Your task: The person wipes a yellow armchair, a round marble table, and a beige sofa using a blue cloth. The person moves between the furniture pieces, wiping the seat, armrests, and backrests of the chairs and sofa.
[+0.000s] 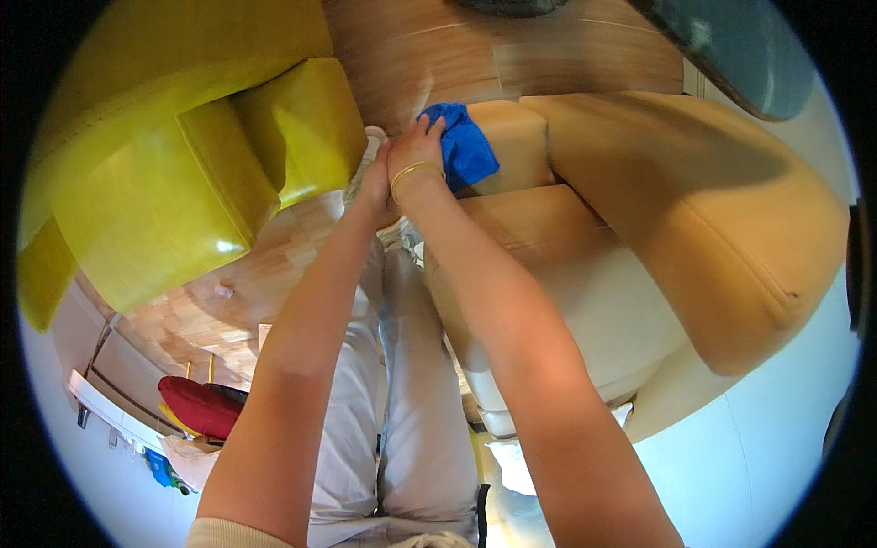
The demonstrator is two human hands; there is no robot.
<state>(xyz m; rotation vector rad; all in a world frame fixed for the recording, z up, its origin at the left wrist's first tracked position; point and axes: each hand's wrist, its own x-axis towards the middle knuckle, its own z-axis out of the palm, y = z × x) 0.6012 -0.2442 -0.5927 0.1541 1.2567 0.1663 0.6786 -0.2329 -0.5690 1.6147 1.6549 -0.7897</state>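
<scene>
Both of my arms reach forward between two sofas. My right hand (418,151), with gold-coloured bangles at its wrist, rests on the near-left side of a crumpled blue cloth (466,147), its fingertips on the cloth's edge. The cloth lies over the arm end of a tan leather sofa (510,137). Close against my right hand is my left hand (377,178), seen edge-on; its fingers are partly hidden, and whether it holds anything does not show. A yellow-green leather sofa (322,130) stands just to the left of my hands.
Wood flooring (438,61) lies beyond the hands and between the sofas. A small pinkish object (224,288) is on the floor at left. Lower left, a dark red cushioned seat (199,407) stands near a white shelf (116,407). A dark glossy surface (740,55) juts in at upper right.
</scene>
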